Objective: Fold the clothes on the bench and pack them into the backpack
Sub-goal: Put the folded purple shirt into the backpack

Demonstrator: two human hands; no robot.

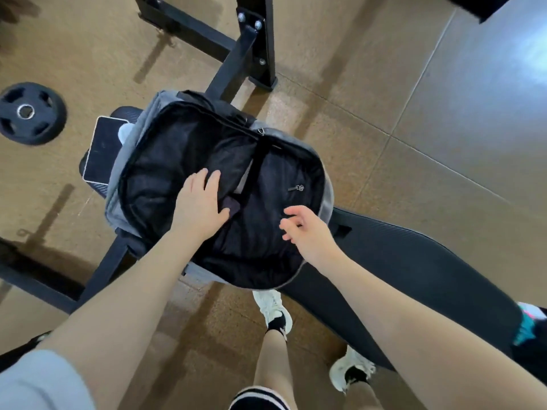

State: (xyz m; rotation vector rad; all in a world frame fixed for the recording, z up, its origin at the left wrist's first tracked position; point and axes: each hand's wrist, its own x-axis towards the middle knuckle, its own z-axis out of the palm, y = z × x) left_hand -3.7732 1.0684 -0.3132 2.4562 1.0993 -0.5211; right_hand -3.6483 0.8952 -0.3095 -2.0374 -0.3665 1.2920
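Gym bench (414, 261): open backpack (124, 173), no readable writing.

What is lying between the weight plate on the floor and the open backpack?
In the head view, a dark tablet with a pale edge lies on the bench end, between the weight plate and the backpack, partly tucked under the backpack's grey side.
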